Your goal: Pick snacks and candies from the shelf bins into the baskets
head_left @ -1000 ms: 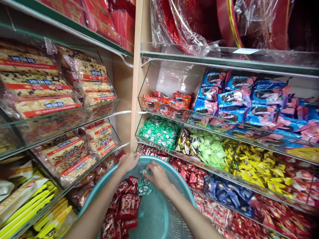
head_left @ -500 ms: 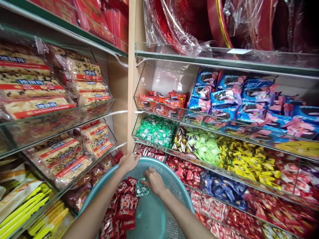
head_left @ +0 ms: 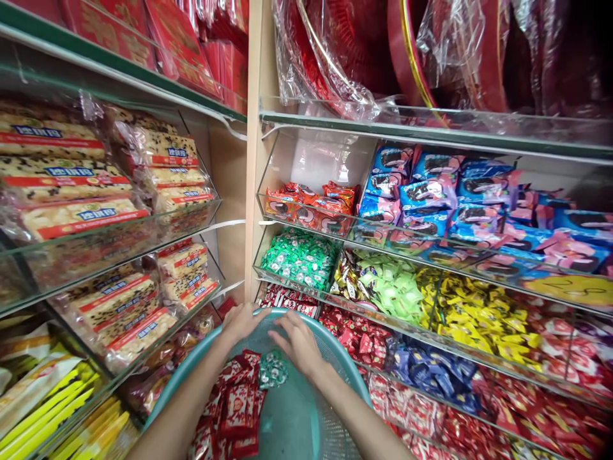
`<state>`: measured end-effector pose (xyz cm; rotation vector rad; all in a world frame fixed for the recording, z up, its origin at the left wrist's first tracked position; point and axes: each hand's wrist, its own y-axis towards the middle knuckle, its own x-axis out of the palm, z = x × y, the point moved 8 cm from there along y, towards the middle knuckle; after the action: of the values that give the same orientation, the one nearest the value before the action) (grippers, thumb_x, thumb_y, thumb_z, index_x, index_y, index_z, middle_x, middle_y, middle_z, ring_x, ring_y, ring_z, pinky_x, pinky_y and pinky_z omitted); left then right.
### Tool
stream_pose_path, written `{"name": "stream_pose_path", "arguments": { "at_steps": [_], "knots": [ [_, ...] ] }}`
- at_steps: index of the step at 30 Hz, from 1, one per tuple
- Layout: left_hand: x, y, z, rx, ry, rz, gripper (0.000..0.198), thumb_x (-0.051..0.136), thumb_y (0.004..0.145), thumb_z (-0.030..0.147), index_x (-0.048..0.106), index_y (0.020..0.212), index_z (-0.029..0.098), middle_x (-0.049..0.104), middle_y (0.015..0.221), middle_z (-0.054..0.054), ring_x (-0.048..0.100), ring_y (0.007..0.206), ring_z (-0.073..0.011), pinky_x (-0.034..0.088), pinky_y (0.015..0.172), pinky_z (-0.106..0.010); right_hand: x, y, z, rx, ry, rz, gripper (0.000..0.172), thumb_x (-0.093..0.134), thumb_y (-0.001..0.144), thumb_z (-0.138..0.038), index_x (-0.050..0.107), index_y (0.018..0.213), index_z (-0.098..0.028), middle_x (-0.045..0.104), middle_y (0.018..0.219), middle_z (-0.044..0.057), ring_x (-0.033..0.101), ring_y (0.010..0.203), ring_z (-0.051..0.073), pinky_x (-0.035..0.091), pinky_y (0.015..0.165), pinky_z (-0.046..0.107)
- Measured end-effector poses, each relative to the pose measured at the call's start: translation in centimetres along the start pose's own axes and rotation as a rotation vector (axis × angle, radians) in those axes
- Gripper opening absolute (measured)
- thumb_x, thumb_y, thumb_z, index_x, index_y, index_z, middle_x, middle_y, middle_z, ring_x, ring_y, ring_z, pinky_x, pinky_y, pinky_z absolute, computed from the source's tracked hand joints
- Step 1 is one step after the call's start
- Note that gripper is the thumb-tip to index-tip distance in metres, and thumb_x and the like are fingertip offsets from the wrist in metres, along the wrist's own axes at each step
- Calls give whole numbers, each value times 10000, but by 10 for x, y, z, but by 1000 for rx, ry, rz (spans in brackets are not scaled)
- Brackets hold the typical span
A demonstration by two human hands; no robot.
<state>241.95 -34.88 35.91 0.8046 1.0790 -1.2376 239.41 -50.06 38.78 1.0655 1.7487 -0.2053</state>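
Note:
A teal plastic basket (head_left: pixel 343 358) is in front of me, with red-wrapped packets (head_left: pixel 239 401) on its left side. A small heap of green-wrapped candies (head_left: pixel 272 369) lies beside them inside the basket. My left hand (head_left: pixel 241 321) is closed over the far left part of the rim; its fingertips are partly hidden. Over the far inner side of the basket, my right hand (head_left: pixel 299 342) is open with its fingers apart. It is just above and to the right of the green candies and holds nothing.
Glass-fronted shelves stand close on both sides. On the left are packaged pastries (head_left: pixel 86 214); to the right, bins hold green candies (head_left: pixel 299 259), yellow candies (head_left: pixel 479 313) and blue snack packets (head_left: pixel 428 191). A wooden post (head_left: pixel 251 153) divides the shelves.
My right hand has risen away from the green candies and its fingers have opened. The candies now lie loose in the basket. My left hand stays at the rim; the view has tilted slightly.

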Motion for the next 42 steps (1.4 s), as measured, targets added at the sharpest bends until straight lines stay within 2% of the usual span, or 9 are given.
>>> {"name": "stream_pose_path", "arguments": {
  "at_steps": [4,7,9,11,15,19,33,38,42],
  "knots": [
    [-3,0,-6,-14,-2,-4,667,264,797,706,684,1050,253,709,1053,-151,636,1015,-341,479,809,-389,-67,32,-18,15,-116,147,298,418,924,-424,612,974,-203,591,959,63,558,934,177,436,811,262],
    [-6,-2,-7,-22,-6,-6,670,271,790,713,681,1054,253,711,1048,-147,634,1013,-354,479,810,-408,-105,59,-10,211,-349,159,331,414,922,-423,626,922,-170,614,961,106,586,918,217,452,752,295],
    [-8,-4,-6,-16,-16,-4,676,271,790,714,679,1057,247,714,1038,-149,634,1009,-356,479,808,-411,-118,74,-3,317,-481,124,349,436,910,-425,640,926,-142,631,963,141,607,914,247,461,718,311],
    [-10,-6,-5,-14,-22,4,670,274,792,711,679,1057,248,715,1037,-147,637,1004,-349,478,808,-403,-120,86,3,378,-550,84,357,475,890,-422,652,949,-118,646,973,166,623,921,269,469,710,321],
    [-13,-8,-8,-29,-18,13,644,274,802,696,691,1026,259,719,1026,-134,643,992,-335,476,800,-383,-108,98,14,456,-559,12,348,545,848,-409,675,952,-103,670,975,187,644,920,292,485,705,340],
    [-13,-9,-11,-47,-24,5,638,286,799,698,700,993,255,722,1015,-135,646,986,-338,477,788,-381,-100,99,16,473,-550,-5,359,559,833,-426,686,949,-111,668,1003,199,653,908,293,494,705,349],
    [-12,-9,-12,-59,-42,-4,634,314,789,710,695,1020,259,722,1045,-118,640,1012,-305,467,830,-350,-99,98,23,516,-495,-58,290,554,829,-350,658,1001,-141,650,1056,183,635,966,259,474,767,333],
    [-9,-6,-12,-47,-24,-2,679,283,777,734,694,1025,254,719,1049,-124,642,1007,-312,471,833,-363,-110,96,18,487,-494,-7,309,510,843,-360,648,992,-128,641,1034,186,632,946,266,464,751,339],
    [-7,-3,-11,-32,-11,1,707,251,773,742,693,1024,251,716,1042,-139,640,998,-348,483,807,-401,-127,85,-6,394,-495,70,312,463,864,-389,622,960,-138,631,1002,148,637,888,253,456,696,327]
  ]
}}
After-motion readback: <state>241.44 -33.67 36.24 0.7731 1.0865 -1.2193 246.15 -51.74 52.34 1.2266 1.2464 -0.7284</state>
